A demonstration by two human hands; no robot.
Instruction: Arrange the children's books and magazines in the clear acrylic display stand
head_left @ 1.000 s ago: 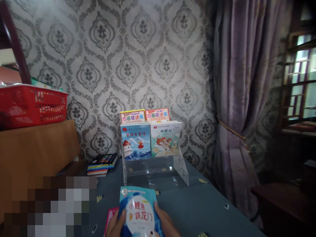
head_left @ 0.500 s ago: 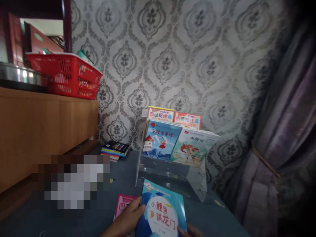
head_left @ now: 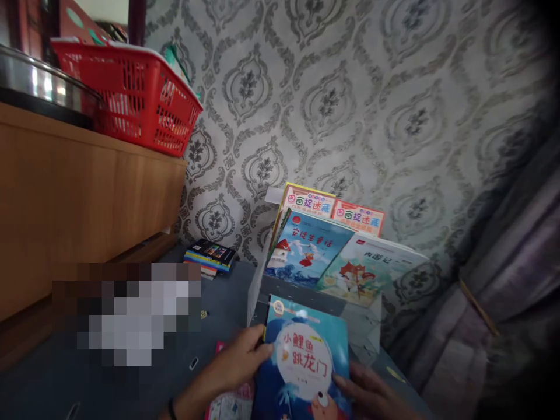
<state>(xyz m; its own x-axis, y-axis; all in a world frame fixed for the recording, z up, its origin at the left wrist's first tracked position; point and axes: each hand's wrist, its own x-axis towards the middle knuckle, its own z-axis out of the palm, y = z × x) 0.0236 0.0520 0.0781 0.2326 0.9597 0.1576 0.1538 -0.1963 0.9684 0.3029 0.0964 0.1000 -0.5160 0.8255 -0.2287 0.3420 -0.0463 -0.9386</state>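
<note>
The blue book (head_left: 306, 356) between the fingers (head_left: 264, 352) now covers more of the clear stand (head_left: 370, 331) beyond them, and more of its cover shows.

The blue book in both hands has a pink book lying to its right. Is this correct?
Not quite: the head view shows the pink book lying to the left of the blue book, which the left hand and right hand do hold.

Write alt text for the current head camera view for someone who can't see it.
The left hand and right hand hold a blue book by its sides, before a clear stand displaying other books. A pink book lies on the table, partly hidden by the left arm; a red basket sits on a wooden cabinet at the picture's left.
</note>
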